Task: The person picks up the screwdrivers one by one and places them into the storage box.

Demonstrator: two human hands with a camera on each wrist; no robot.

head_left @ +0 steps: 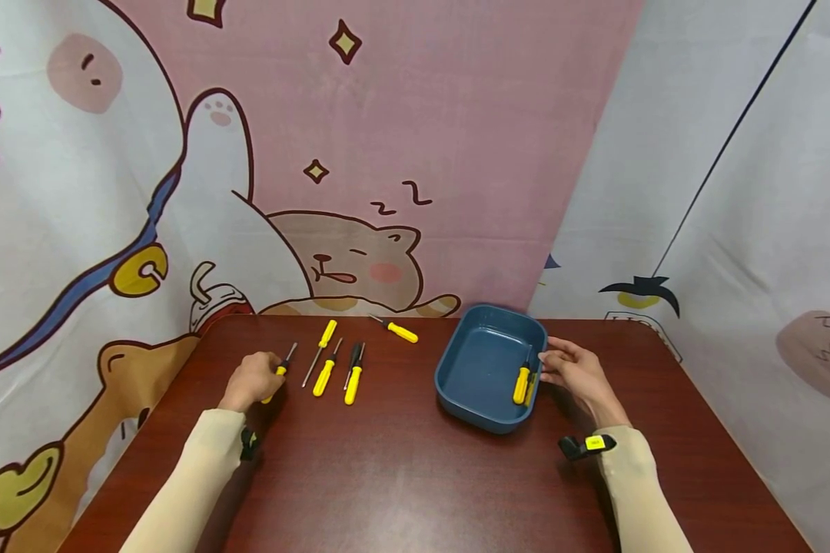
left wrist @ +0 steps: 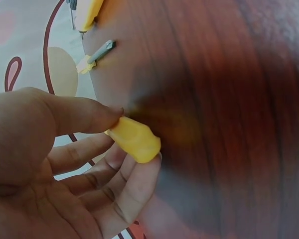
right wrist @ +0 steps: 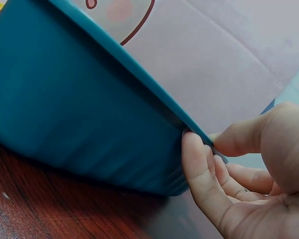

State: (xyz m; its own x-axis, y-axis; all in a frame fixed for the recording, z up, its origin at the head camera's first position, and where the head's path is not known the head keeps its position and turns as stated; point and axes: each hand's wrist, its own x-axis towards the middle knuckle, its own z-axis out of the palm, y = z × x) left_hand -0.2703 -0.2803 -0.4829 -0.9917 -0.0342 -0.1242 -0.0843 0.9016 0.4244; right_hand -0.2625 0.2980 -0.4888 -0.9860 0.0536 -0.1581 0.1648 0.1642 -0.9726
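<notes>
In the head view, your left hand (head_left: 250,379) held a yellow screwdriver (head_left: 280,371) at the left part of the table (head_left: 394,484), its shaft slanting away from you. Just to its right lay two more yellow ones, one with its handle away from you (head_left: 328,333) and one with its handle toward you (head_left: 323,380). Beside them, a black-handled one (head_left: 356,354) and another yellow one (head_left: 353,388) lay close together, and a smaller one (head_left: 403,332) lay near the back edge. Your right hand (head_left: 576,372) gripped the right rim of the blue bin (head_left: 484,422); inside, a screwdriver (head_left: 521,386) rested by that wall. I could not tell whether the yellow patch next to it was a second tool or a reflection.

In the left wrist view, your thumb and fingers pinched the yellow handle, its butt end showing between them just over the table.

In the right wrist view, your thumb and fingers closed narrowly over the bin's rim, at a corner.
</notes>
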